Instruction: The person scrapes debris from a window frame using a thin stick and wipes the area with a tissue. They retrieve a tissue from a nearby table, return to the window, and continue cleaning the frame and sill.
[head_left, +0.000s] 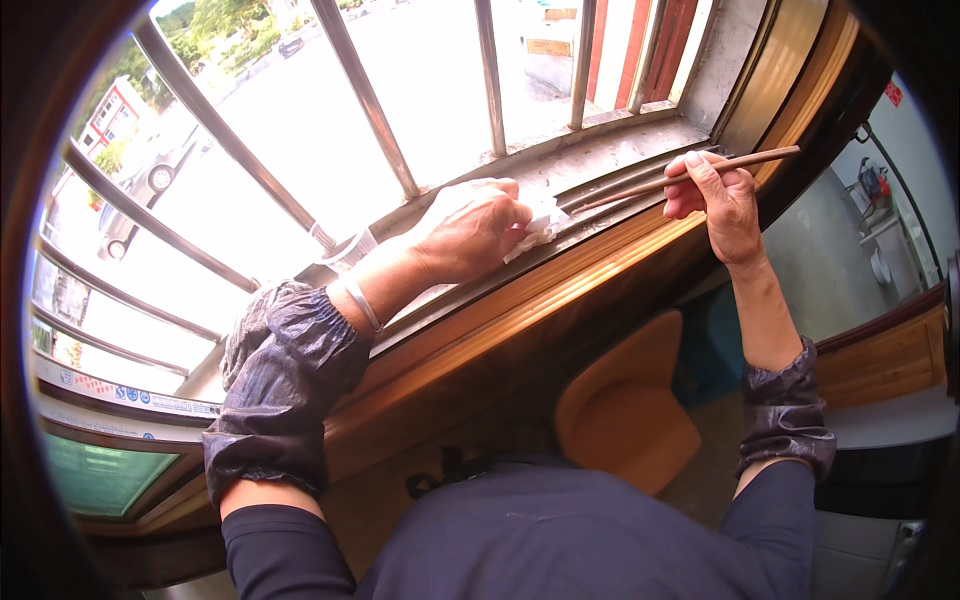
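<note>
My left hand (474, 229) holds a crumpled white tissue (541, 223) down on the metal window track (622, 182). In my right hand (712, 191) is a thin brown stick, like a chopstick (765, 157), gripped between thumb and fingers. It slants down to the left, and its far tip lies at the track just right of the tissue. A translucent plastic cup (351, 251) stands on the sill behind my left wrist, beside a bar. The palm side of my left hand is hidden.
Metal window bars (375, 105) rise beyond the track. A wooden window frame (480, 319) runs along the near side. Below it stands an orange chair (630, 397). At the left is a sliding window sash (112, 476) with green-tinted glass. Parked cars are visible outside.
</note>
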